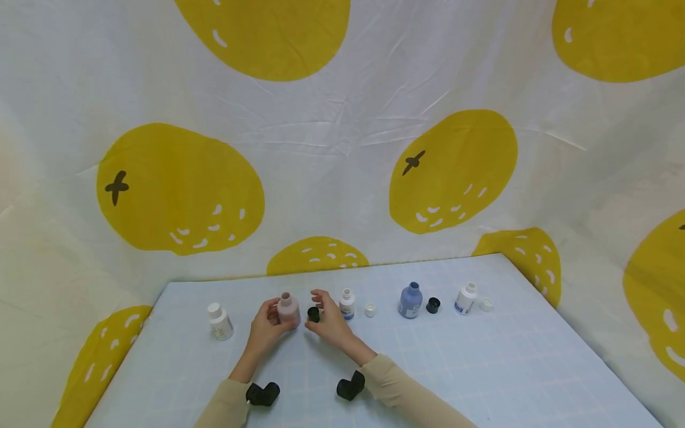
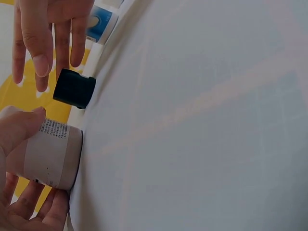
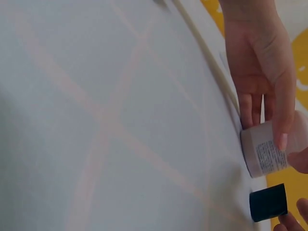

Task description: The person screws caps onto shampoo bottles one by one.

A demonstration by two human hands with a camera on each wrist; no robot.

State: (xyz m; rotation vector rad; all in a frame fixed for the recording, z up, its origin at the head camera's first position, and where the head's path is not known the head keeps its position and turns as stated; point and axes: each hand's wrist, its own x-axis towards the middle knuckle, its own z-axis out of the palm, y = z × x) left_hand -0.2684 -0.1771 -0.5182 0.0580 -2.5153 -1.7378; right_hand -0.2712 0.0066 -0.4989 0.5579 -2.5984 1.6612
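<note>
My left hand (image 1: 264,327) holds an uncapped pale pink bottle (image 1: 289,311) by its sides, thumb across the printed label. The bottle stands upright on the table. Just right of it a black screw cap (image 1: 313,315) sits between the spread fingers and thumb of my right hand (image 1: 333,325). In the left wrist view those fingers hang straight and loose around the cap (image 2: 74,88). The right wrist view shows fingertips right at the edge of the cap (image 3: 268,202).
An uncapped white bottle (image 1: 346,305) and white cap (image 1: 370,310) stand right of my hands. Farther right are a blue bottle (image 1: 410,302), black cap (image 1: 433,305), white bottle (image 1: 466,299) and white cap (image 1: 486,305). A capped white bottle (image 1: 220,322) stands left.
</note>
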